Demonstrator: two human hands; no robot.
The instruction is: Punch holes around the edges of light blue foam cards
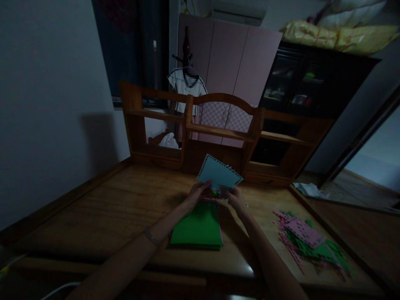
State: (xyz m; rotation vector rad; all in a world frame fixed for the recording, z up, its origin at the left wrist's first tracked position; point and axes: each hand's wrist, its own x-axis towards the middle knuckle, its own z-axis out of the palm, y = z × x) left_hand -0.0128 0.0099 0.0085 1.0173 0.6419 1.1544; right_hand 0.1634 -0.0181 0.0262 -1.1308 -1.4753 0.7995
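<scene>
A light blue sheet (220, 171) with small square holes along its edges is held up above the table, tilted. My left hand (200, 192) is closed on its lower left part, with the thumb over the sheet. At its lower right edge, my right hand (235, 197) is closed on the same sheet. Just below the hands lies a stack of green sheets (196, 227), with some pink showing at its side. Small coloured bits show between the hands, too small to make out.
On the right of the wooden table (125, 204) lies a loose pile of pink and green punched pieces and strips (308, 239). A wooden shelf unit (218, 132) stands along the back edge. A white cable (61, 287) shows at the lower left.
</scene>
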